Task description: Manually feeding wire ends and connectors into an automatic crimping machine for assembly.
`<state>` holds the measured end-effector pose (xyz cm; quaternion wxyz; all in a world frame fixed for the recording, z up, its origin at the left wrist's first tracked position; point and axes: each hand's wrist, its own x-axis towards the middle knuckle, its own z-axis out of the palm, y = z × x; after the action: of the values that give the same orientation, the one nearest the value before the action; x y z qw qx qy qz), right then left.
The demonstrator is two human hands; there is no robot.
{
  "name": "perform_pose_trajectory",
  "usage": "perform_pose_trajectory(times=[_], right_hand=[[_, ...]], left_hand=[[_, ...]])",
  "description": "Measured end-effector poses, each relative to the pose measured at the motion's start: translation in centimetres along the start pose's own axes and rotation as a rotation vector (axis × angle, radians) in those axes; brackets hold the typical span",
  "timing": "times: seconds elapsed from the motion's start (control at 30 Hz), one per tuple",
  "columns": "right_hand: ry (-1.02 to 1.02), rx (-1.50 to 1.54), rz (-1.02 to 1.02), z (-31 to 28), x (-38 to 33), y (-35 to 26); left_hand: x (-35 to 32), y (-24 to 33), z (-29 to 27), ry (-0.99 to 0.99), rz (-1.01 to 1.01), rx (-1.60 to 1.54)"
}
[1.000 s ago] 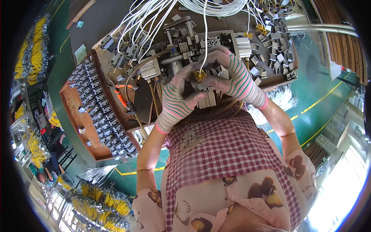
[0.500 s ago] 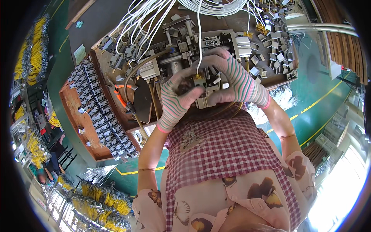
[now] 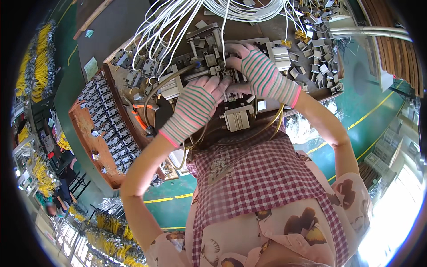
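Hands in striped knit gloves, left hand (image 3: 195,104) and right hand (image 3: 263,73), meet at upper centre, fingers half curled; any grip is hidden. Between their fingertips, a small boxy dark-metal part (image 3: 228,74) could skew if the white plastic-coated cable (image 3: 225,29) tugged, or fingers be pinched against the grey steel fixture (image 3: 211,59). Its top looks finely detailed, partly covered.

A clamping fixture (image 3: 211,59) sits mid-workbench (image 3: 106,29), the left hand (image 3: 195,104) over its left half, the right hand (image 3: 264,73) over its right. Behind it lies a cable bundle (image 3: 251,17); to its right, scattered brackets (image 3: 318,58). Pliers (image 3: 140,117) lie to its left, between it and a tray (image 3: 91,138) with housings (image 3: 106,118) in rows. The person's apron (image 3: 262,173) is before the fixture.
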<state>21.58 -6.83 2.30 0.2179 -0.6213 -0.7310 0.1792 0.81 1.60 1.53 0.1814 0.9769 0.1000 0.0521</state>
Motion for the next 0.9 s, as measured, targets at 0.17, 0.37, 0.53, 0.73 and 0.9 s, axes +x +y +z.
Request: perform_pose_trajectory(times=[0.17, 0.37, 0.53, 0.73, 0.9], right_hand=[[0.158, 0.096, 0.067, 1.3, -0.5, -0.4], [0.220, 0.068, 0.058, 1.2, -0.2, -1.0], [0.209, 0.103, 0.050, 1.6, -0.4, -0.1], [0.730, 0.166, 0.410, -3.2, -4.0, 4.1], [0.507, -0.275, 0.600, -0.7, -6.2, 13.3]], left_hand=[[1.3, -2.3, -0.7, -0.200, 0.236, 0.065], [1.3, -3.1, -0.3, -0.186, 0.278, 0.053], [1.5, -2.7, -0.5, -0.170, 0.299, 0.116], [-0.4, -2.1, -1.8, 0.135, -0.052, -0.439], [2.3, -0.2, -1.4, 0.248, -0.335, -0.828]])
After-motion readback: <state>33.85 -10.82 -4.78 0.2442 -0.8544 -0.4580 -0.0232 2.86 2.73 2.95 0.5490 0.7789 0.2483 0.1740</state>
